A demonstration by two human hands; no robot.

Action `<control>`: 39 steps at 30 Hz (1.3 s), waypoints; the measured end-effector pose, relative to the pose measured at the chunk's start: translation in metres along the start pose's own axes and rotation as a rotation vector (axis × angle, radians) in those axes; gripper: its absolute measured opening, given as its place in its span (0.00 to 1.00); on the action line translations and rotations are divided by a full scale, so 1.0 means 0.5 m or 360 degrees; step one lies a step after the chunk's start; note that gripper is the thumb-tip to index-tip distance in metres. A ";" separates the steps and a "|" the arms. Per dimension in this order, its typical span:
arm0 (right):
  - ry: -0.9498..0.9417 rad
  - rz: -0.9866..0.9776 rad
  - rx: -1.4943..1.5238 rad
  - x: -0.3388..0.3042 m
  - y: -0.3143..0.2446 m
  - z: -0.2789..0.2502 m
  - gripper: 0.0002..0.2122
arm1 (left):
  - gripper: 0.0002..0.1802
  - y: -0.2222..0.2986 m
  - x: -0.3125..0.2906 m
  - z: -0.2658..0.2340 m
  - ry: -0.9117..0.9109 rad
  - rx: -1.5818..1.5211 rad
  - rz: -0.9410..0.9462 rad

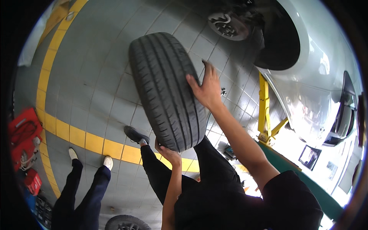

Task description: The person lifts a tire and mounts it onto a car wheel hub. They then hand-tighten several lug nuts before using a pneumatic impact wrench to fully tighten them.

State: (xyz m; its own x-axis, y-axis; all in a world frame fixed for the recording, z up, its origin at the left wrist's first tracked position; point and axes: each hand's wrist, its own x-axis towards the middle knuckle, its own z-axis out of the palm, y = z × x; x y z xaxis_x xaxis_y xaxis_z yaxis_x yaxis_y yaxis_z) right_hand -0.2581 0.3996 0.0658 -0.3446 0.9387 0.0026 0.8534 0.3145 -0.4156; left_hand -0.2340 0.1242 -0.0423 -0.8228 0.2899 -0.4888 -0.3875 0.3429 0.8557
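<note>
A black car tire point(165, 92) with long tread grooves stands tilted in front of me, its tread toward me and its sides hidden. Low at its near end, my left hand point(170, 155) is closed around the bottom edge, with part of the fingers hidden beneath. My right hand point(208, 86) grips the right side, the thumb on the tread's edge and the other fingers reaching past the sidewall. Whether the tire touches the floor, I cannot tell.
A pale car point(322, 76) stands at the right with a bare brake disc point(229, 27) in its wheel arch and a yellow lift arm point(263, 103) below. Another person's legs point(90, 191) are at lower left, near red cases point(25, 132). Another wheel point(126, 223) lies at the bottom.
</note>
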 end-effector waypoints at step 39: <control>-0.0581 0.0823 0.0114 -0.192 -0.094 0.013 0.31 | 0.16 0.992 -0.008 -0.319 -0.0721 0.1370 0.0640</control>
State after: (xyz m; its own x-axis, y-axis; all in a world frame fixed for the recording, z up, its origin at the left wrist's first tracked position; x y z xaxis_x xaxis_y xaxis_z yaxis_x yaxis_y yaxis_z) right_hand -0.2678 0.2937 0.0793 -0.0168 0.8543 -0.5195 0.9213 -0.1887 -0.3400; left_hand -0.4890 0.1502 0.4111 -0.5242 0.7691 -0.3655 0.4517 0.6150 0.6463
